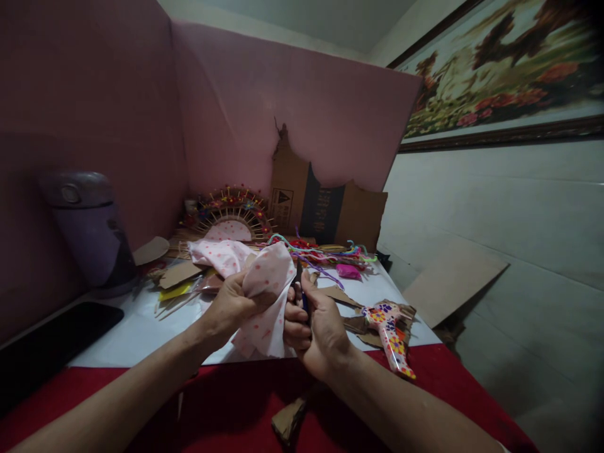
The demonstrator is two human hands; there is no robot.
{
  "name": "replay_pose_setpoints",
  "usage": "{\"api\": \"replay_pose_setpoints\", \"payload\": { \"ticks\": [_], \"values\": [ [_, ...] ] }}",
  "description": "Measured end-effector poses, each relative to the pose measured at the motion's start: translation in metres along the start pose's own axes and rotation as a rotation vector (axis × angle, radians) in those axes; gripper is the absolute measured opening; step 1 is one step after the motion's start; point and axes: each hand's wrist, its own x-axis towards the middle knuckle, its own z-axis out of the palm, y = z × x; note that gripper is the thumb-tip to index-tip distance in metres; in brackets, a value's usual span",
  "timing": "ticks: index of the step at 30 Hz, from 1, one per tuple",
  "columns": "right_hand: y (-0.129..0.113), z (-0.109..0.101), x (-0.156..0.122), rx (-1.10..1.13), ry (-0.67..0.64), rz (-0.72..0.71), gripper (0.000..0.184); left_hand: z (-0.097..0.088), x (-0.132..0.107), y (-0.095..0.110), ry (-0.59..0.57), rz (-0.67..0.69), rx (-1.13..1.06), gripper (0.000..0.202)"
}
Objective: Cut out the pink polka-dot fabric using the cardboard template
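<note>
Between my two hands is a pale pink cloth with red dots (271, 270). My left hand (236, 301) is closed around it, thumb and fingers pinching a rounded part that looks backed by something stiff. More of the cloth hangs below and spreads behind on the table. My right hand (321, 327) is wrapped around scissors (304, 302) with dark blue handles; their blades point away from me at the cloth's right edge, mostly hidden by fingers. To the right of that hand lies a flower-patterned glue gun (389, 336) on torn cardboard.
A half-round stick frame with coloured beads (231, 214) stands at the back beside a cut cardboard sheet (325, 207). Coloured pipe cleaners (321, 251) and a pink packet (348, 272) lie before it. Left are a purple bottle (92, 233) and a black phone (70, 333). A cardboard scrap (289, 418) lies nearest me.
</note>
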Motion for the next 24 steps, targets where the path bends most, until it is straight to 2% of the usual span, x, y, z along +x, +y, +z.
{"api": "replay_pose_setpoints", "payload": {
  "ticks": [10,17,24],
  "values": [
    [-0.0016,-0.0018,0.0009,-0.023,0.024,-0.029,0.040,-0.0025,0.0016,-0.0005,-0.044,-0.024,-0.018,0.023],
    [-0.0047,-0.0062,0.0044,-0.052,-0.004,-0.040,0.040,-0.0060,0.0053,-0.0025,-0.038,-0.033,0.019,0.027],
    [-0.0071,-0.0055,0.0050,0.010,-0.061,-0.024,0.042,-0.0071,0.0047,-0.0052,-0.093,-0.030,0.011,0.026]
  ]
}}
